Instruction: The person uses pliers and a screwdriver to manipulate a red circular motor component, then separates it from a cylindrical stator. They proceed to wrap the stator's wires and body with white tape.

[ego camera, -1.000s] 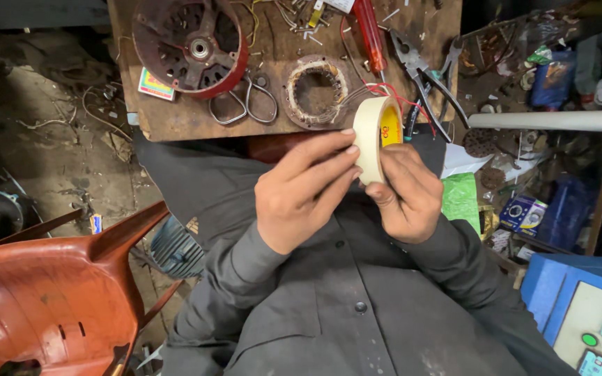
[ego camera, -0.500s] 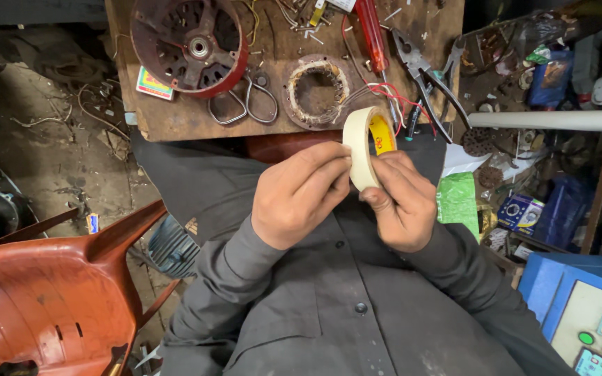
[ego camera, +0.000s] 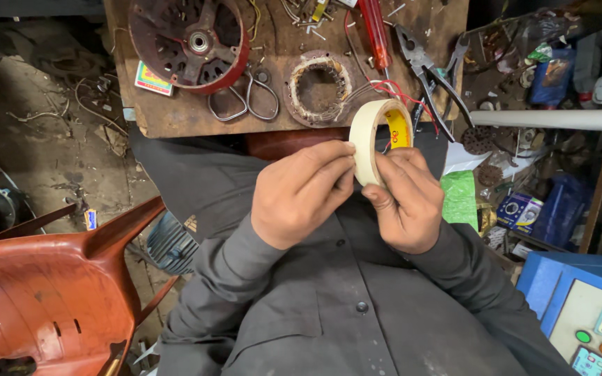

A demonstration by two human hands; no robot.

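Since the earlier frames the cream-coloured roll of masking tape with a yellow inner core (ego camera: 379, 136) has tipped slightly, its open core turned more toward the right, and both hands have drifted a touch lower toward the chest. Head view only: left hand (ego camera: 306, 191) curled closed around the near rim of the roll, fingertips (ego camera: 339, 154) pressed flat on the outer tape face, thumb hidden behind. Right hand (ego camera: 404, 202) also closed on the roll from the other side, thumb lying along the tape surface just below the left fingertips, remaining fingers wrapped under the rim. The roll sits between the two sets of fingers, upright on edge, above the dark grey shirt. Beyond the fingertips, on the worn wooden bench (ego camera: 447, 28): copper-wound stator ring (ego camera: 319, 87), red round motor housing (ego camera: 189, 43), steel pliers (ego camera: 428, 69), red-handled screwdriver (ego camera: 376, 31). Left of the left forearm, an orange plastic chair (ego camera: 50, 292). Judgement: finding the tape end goes best with the thumbnail dragged slowly round the face while the other hand keeps the roll steady.
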